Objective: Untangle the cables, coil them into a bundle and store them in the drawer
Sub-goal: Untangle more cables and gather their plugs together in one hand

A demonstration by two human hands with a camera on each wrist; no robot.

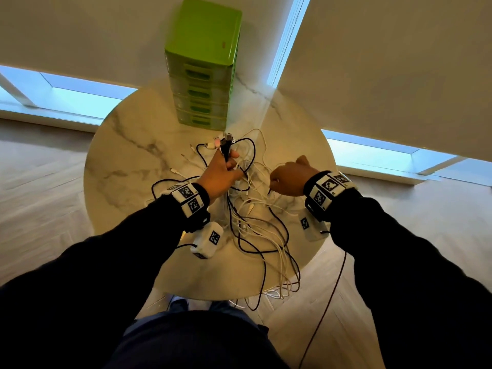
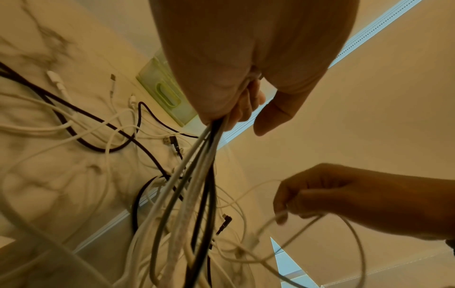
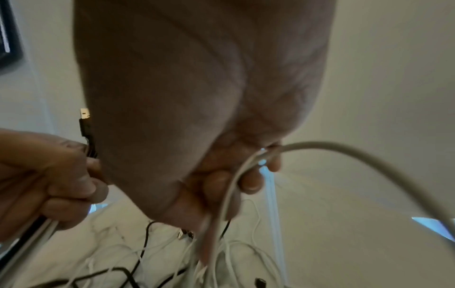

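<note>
Marble-patterned round worktop (image 1: pixel 127 145) carries the tangled black and white cables (image 1: pixel 255 225). The left hand (image 1: pixel 221 173) fists a bunch; the right hand (image 1: pixel 291 179) curls round one white cable (image 3: pixel 344 154), clear only from the wrist. Green plastic drawer tower (image 1: pixel 203 65) stands behind.

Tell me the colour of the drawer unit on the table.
Bright green drawer unit, clearest in the head view.

Tangled white and black cables (image 1: pixel 255 222) on marble table, green drawer unit (image 1: pixel 203 75) behind, drawers closed
</note>
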